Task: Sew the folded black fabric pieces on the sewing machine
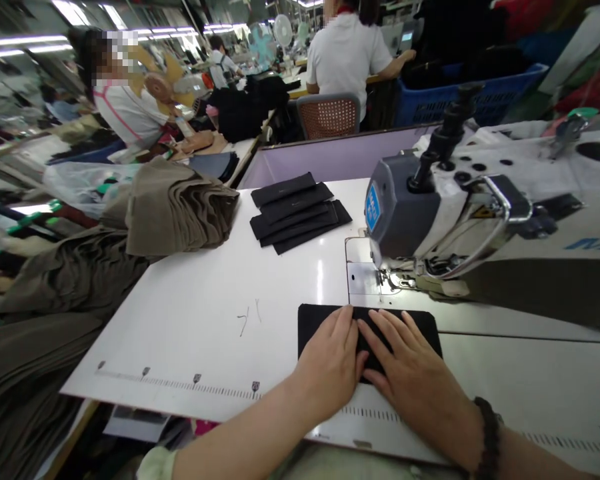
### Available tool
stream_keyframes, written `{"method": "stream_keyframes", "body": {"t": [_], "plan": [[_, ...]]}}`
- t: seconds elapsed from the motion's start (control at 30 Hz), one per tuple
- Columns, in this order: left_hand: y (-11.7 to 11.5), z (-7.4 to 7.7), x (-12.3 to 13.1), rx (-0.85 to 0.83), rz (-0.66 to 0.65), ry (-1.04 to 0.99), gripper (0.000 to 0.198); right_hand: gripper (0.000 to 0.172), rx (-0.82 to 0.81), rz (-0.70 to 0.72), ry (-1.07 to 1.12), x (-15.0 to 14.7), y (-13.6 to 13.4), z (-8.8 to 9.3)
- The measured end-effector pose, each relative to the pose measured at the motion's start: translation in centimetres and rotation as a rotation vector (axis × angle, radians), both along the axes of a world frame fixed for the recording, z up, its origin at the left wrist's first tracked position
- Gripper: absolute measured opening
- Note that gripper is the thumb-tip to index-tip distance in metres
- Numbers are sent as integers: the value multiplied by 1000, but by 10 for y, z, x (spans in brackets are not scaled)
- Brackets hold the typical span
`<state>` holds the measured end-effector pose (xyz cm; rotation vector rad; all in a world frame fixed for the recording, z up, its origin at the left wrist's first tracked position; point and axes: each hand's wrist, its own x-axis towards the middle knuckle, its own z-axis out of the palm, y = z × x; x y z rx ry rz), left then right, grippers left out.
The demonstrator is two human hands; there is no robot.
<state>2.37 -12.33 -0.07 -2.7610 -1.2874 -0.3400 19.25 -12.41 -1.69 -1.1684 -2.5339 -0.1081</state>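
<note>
A black rectangular fabric piece (315,327) lies on the white sewing table in front of the sewing machine (405,207). My left hand (333,360) rests flat on its middle, fingers stretched toward the far edge. Beside it my right hand (413,363) presses on the right half, fingers spread and thumb near the left thumb. Part of the cloth is hidden under both hands. Just beyond its far edge are the presser foot (390,280) and the metal needle plate (363,277). Several folded black fabric pieces (297,210) lie overlapping farther back.
Stacked brown-grey cloth (180,207) sits on the table's left corner, with more draped cloth (65,273) beside it. A printed ruler scale (200,383) runs along the front edge. Behind the purple partition (305,160) are a chair (330,113), co-workers and a blue crate (470,93).
</note>
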Motion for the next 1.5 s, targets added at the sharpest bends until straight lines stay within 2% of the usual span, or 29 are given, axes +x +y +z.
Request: {"method": "stream_keyframes", "body": {"t": [0.13,0.27,0.4,0.5,0.57,0.63,0.67,0.73,0.8,0.83,0.9,1.0,1.07,1.17,1.23,1.33,1.4,1.5], "plan": [[-1,1,0,-102,40,15,45,52,-13,-14,-58,0,-2,-3],[1,0,-1,-198,92,47,56,49,-13,-14,-62,1,-2,-4],[1,-4,-19,-249,171,72,77,45,-1,-13,-26,1,-1,-5],[-1,-9,-45,-216,289,130,81,44,5,-30,9,1,-1,-6],[-4,-10,-60,-142,379,159,76,44,8,-32,10,0,-1,-6],[-9,-6,-65,-44,411,156,67,45,13,-33,4,0,0,-7],[-12,-3,-63,-9,380,144,59,45,18,-32,-1,-1,0,-8],[-16,5,-52,-7,207,108,43,45,32,-29,-5,-1,-1,-9],[-16,13,-37,-82,38,81,36,44,51,-29,3,-1,-2,-7],[-14,16,-30,-123,7,73,33,44,59,-33,13,0,-2,-5],[-1,19,-19,-169,47,60,39,43,59,-52,42,5,0,2],[32,19,-14,-180,76,56,56,32,-50,-5,48,20,11,17],[57,18,-13,-185,58,85,60,25,-127,130,20,33,25,26],[83,19,-8,-193,32,169,61,25,-119,325,-6,49,49,32],[90,21,-2,-187,-8,207,53,25,-107,379,-4,55,61,31],[86,23,10,-180,-68,204,38,26,-97,408,17,58,68,24],[81,21,16,-178,-71,172,40,27,-61,389,44,60,66,20],[77,15,20,-167,-46,110,52,29,-38,319,69,62,64,17]]}}
